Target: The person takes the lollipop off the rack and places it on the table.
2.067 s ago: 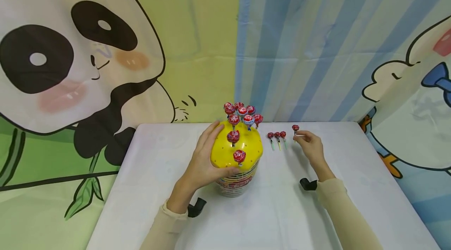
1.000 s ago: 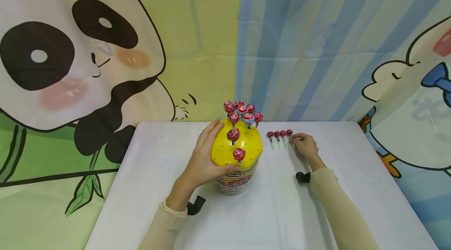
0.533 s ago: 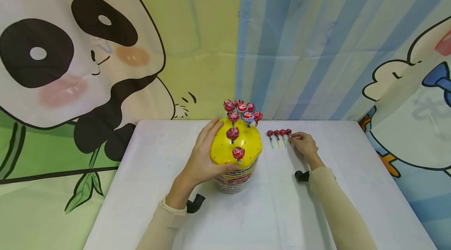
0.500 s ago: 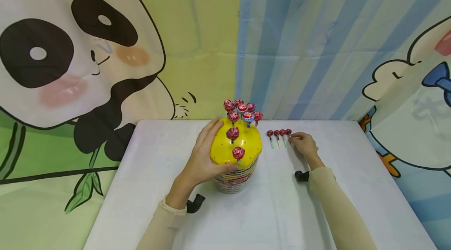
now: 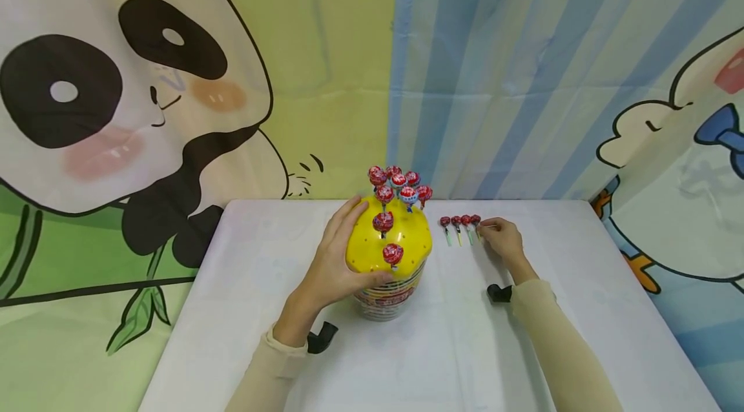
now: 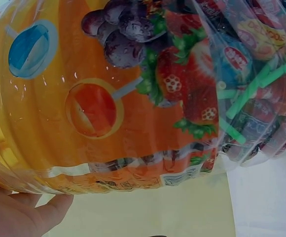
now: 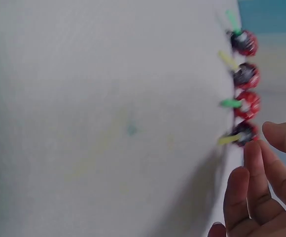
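A clear lollipop jar (image 5: 386,302) with a dotted yellow lid (image 5: 363,247) stands on the table. Several red-wrapped lollipops (image 5: 384,194) stick up out of the lid. My left hand (image 5: 334,263) grips the jar at its lid, thumb in front and fingers round the left side. The left wrist view shows the jar's printed label (image 6: 133,108) and more lollipops inside. Right of the jar, several lollipops (image 5: 456,221) lie in a row. My right hand (image 5: 504,241) is at the rightmost lollipop (image 7: 244,133), its fingertips close against it and thumb apart from the fingers.
The white-covered table (image 5: 442,347) runs back to a printed cloth backdrop (image 5: 325,76). A black wrist mount (image 5: 322,338) shows at the left wrist, another mount (image 5: 498,294) at the right.
The right hand has moved left and down, setting the lollipop it held at the right end of the row. It has stayed there over the last second. The left hand keeps its grip.
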{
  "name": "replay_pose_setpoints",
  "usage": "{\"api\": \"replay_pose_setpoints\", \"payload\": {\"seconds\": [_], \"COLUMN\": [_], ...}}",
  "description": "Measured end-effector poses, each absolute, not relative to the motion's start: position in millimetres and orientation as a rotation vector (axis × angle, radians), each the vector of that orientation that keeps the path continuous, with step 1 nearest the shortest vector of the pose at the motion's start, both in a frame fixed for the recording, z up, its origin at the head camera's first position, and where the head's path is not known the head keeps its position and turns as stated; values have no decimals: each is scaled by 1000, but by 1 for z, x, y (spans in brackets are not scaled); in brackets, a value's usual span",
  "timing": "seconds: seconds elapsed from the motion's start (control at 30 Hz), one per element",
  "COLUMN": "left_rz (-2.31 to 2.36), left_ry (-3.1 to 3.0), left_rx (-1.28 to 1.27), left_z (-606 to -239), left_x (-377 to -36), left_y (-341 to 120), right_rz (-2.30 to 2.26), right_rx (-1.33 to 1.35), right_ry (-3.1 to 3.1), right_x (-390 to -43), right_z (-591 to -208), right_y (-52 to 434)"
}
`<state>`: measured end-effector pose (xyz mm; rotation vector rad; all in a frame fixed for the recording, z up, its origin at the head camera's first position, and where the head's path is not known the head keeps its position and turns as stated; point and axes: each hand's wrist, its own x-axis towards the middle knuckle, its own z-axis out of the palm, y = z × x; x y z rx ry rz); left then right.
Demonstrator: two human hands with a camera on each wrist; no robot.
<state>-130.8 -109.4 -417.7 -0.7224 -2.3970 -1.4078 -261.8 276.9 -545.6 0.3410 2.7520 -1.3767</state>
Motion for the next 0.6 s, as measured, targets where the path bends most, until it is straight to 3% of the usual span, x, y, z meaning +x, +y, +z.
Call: {"api": "replay_pose_setpoints", "payload": {"seconds": [0.6], "left_rz": [-1394], "left_ry": [-2397], "left_rx": [-725], "left_z": [-418], "left_x": [-130], "left_y": [-110], "right_rz": [-1997], "right_rx": [-567], "right_ry": [2575], "right_x": [-203], "right_z": [-421], "right_y": [195]}}
